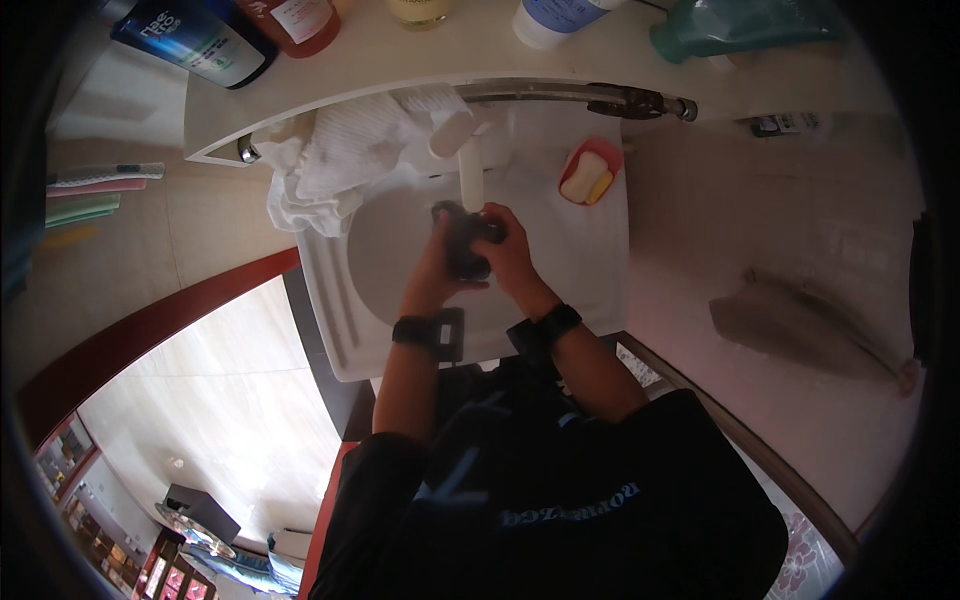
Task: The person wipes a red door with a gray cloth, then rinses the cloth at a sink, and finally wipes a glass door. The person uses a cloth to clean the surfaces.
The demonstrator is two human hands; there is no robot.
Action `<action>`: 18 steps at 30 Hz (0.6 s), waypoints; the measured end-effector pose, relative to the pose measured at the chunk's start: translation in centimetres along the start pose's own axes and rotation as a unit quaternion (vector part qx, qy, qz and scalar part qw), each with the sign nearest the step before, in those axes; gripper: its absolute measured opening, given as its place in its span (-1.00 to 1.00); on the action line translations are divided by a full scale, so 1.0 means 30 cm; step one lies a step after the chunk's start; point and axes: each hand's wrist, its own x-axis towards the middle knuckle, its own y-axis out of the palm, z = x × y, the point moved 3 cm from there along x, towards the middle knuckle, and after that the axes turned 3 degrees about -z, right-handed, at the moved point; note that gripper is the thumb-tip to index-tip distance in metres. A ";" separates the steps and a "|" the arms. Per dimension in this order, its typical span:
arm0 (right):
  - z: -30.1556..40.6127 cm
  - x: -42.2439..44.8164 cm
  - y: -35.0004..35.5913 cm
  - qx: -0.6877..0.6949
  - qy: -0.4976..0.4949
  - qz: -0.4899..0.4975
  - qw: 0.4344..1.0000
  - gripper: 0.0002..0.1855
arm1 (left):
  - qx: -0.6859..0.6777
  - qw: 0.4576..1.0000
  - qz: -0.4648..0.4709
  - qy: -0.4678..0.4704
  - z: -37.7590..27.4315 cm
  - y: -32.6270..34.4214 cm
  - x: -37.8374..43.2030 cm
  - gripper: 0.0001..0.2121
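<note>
Under the faucet spout (pixel 471 176), over the white basin (pixel 386 262), both my hands hold a dark, rounded object (pixel 466 247); its exact kind is hard to tell. My left hand (pixel 433 262) supports it from the left and below. My right hand (pixel 511 247) grips its right side, fingers bent over the top edge. Dark bands with small devices circle both wrists. Parts of the object are hidden by my fingers. Whether water runs cannot be seen.
White cloths (pixel 349 150) hang at the basin's back left. A red soap dish (pixel 613 154) holds soap (pixel 585 177) at the back right. Above the sink, a shelf (pixel 450 56) carries several bottles and tubes. A metal rail (pixel 540 91) runs along its front.
</note>
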 end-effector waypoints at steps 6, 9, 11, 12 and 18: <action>0.013 -0.046 -0.025 -0.167 -0.103 -0.057 0.979 -0.22 | 0.045 0.981 0.084 0.171 0.079 -0.041 0.115 -0.61; 0.033 -0.053 -0.013 -0.401 -0.169 0.009 0.900 -0.20 | 0.221 0.921 0.047 0.318 0.101 -0.029 0.128 -0.65; 0.052 -0.055 -0.009 -0.337 -0.194 0.018 0.921 -0.20 | 0.097 0.960 0.055 0.258 0.116 -0.017 0.123 -0.66; 0.060 -0.053 -0.002 -0.314 -0.197 0.035 0.928 -0.20 | 0.014 0.974 0.060 0.218 0.120 -0.009 0.117 -0.65; 0.065 -0.052 0.035 -0.276 -0.117 0.002 0.954 -0.46 | -0.191 0.970 0.103 0.107 0.091 0.013 0.145 -0.59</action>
